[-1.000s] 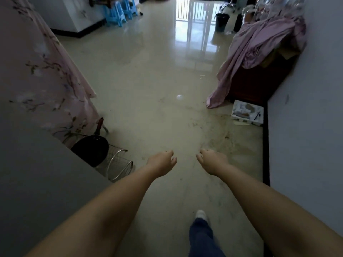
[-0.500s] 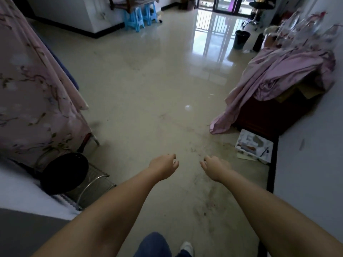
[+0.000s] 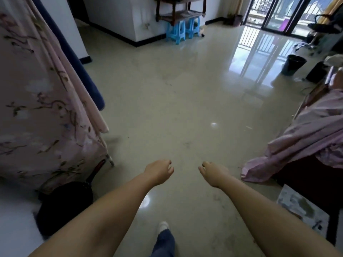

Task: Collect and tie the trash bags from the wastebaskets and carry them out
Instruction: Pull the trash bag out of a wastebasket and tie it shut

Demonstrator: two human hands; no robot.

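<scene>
A: Head cam: left hand (image 3: 159, 171) & right hand (image 3: 213, 173) loosely curled, holding nothing. Wastebasket (image 3: 293, 64) far right on floor (image 3: 167, 101), by balcony door.
B: We'd guess thin, light liner; gather at rim.

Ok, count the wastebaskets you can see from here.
1: a dark wastebasket stands on the floor far right, near the balcony doors. Others may be hidden behind the draped cloth or out of frame.
</scene>
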